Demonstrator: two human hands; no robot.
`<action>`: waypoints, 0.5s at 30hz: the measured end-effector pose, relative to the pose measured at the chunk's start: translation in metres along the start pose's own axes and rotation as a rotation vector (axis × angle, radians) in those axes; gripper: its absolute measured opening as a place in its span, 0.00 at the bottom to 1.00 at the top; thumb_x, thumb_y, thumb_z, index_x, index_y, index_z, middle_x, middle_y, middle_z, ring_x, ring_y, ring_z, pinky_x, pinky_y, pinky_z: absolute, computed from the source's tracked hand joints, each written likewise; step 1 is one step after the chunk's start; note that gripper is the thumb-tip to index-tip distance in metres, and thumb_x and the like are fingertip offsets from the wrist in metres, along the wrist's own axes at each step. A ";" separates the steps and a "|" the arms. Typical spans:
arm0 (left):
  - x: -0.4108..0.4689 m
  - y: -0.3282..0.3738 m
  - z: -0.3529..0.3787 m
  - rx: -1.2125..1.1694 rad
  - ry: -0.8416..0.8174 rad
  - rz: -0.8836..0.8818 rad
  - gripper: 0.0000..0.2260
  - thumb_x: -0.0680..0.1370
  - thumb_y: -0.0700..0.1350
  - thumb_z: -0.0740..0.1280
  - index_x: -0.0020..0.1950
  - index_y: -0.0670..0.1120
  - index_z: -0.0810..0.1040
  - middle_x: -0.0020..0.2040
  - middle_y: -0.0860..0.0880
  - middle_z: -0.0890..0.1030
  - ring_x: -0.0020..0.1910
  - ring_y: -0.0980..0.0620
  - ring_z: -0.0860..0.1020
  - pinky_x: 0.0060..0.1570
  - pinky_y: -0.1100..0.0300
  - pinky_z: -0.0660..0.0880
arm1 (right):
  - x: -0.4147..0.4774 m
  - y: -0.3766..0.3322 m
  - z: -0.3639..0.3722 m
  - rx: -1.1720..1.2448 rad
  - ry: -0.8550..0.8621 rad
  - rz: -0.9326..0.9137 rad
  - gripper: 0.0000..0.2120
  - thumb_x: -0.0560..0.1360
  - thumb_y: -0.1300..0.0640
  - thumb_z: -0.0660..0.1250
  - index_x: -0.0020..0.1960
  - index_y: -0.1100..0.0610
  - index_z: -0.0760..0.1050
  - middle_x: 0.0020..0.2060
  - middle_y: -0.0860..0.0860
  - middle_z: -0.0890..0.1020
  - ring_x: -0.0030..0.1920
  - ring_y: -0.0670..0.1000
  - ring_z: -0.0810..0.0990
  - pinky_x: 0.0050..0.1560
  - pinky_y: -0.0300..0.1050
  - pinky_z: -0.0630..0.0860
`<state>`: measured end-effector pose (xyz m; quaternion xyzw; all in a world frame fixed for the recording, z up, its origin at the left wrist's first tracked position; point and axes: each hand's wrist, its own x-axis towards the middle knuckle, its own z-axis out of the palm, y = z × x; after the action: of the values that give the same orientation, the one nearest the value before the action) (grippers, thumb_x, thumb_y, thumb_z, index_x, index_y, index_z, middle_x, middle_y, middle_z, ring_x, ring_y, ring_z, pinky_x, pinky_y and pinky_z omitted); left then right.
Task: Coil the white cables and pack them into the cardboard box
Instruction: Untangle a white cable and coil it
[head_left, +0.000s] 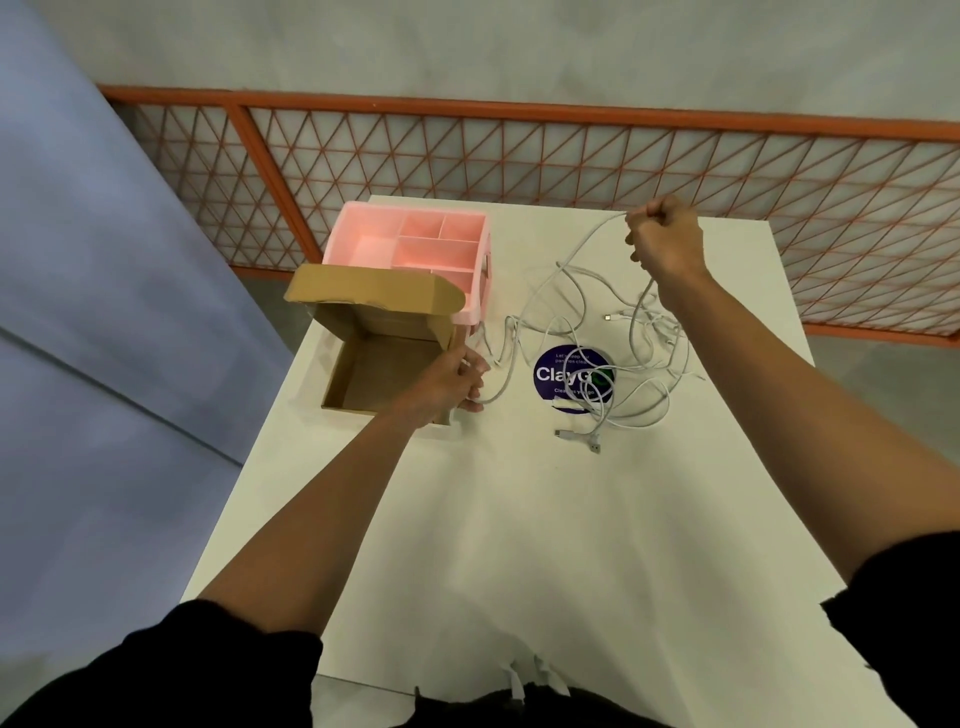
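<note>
A tangle of white cables (618, 353) lies on the white table (519, 519), right of centre, with plug ends near its front. My right hand (667, 241) is raised above the far side of the tangle, fist closed on a strand of white cable that hangs down in loops. My left hand (449, 384) rests at the right wall of the open cardboard box (363, 379) and pinches another part of a white cable. The box looks empty, its lid flap standing up at the back.
A pink compartment organiser (415, 249) stands just behind the box. A round dark-blue sticker (558, 374) lies under the cables. An orange mesh fence (519, 156) runs behind the table. The table's left edge is close to the box.
</note>
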<state>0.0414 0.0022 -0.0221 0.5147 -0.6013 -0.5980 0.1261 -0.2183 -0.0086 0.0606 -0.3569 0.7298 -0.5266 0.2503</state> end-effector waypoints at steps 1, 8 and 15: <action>-0.003 0.003 0.002 -0.003 -0.047 -0.041 0.10 0.82 0.48 0.59 0.50 0.41 0.73 0.38 0.47 0.72 0.36 0.55 0.72 0.35 0.64 0.76 | -0.001 0.001 0.000 -0.017 -0.007 0.010 0.03 0.78 0.58 0.60 0.47 0.57 0.70 0.36 0.49 0.75 0.35 0.46 0.73 0.33 0.34 0.69; -0.019 0.029 -0.002 0.199 -0.409 -0.125 0.27 0.74 0.60 0.62 0.52 0.34 0.78 0.39 0.51 0.76 0.42 0.55 0.71 0.46 0.62 0.68 | -0.005 0.015 -0.001 -0.105 0.003 0.055 0.05 0.77 0.57 0.60 0.47 0.58 0.71 0.44 0.55 0.79 0.46 0.55 0.79 0.52 0.53 0.79; -0.011 0.031 -0.014 0.346 -0.296 0.015 0.20 0.80 0.57 0.56 0.39 0.44 0.76 0.66 0.45 0.71 0.68 0.47 0.66 0.70 0.50 0.60 | -0.021 0.040 -0.003 -0.731 -0.466 0.216 0.09 0.75 0.62 0.63 0.51 0.65 0.76 0.52 0.62 0.82 0.52 0.58 0.79 0.59 0.53 0.75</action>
<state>0.0421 -0.0051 0.0128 0.4310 -0.7106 -0.5539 -0.0493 -0.2178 0.0166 0.0234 -0.4528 0.8252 -0.1104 0.3190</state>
